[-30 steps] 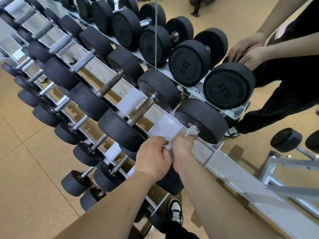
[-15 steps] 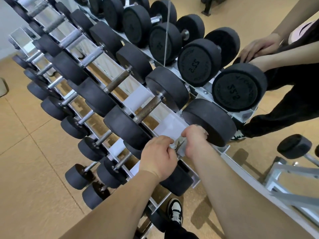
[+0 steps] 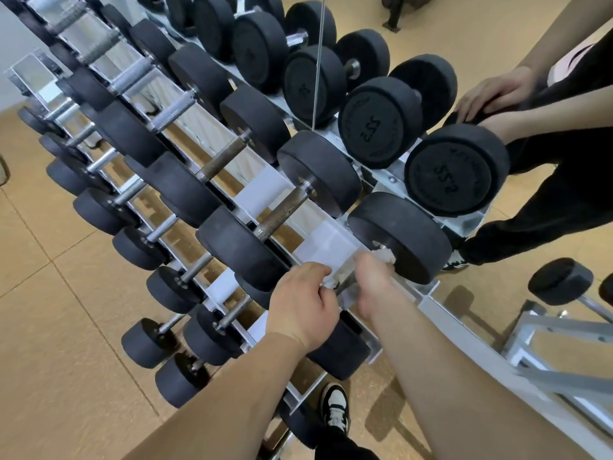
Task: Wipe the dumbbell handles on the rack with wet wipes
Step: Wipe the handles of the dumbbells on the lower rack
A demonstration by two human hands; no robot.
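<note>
Head view: the left hand [image 3: 303, 307] has its fingers curled round the handle [image 3: 342, 287] of the nearest dumbbell [image 3: 403, 234], which lies on the top tier of the rack [image 3: 429, 302]. The right hand [image 3: 373, 287] is blurred. It seems to clutch a white wipe [image 3: 386, 255] round the same handle, hard against the far head. A shoe [image 3: 335, 406] stands on the floor below.

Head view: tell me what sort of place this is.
Most likely a gym: a tiered rack loaded with black dumbbells, and a wall mirror behind it reflecting them.
</note>
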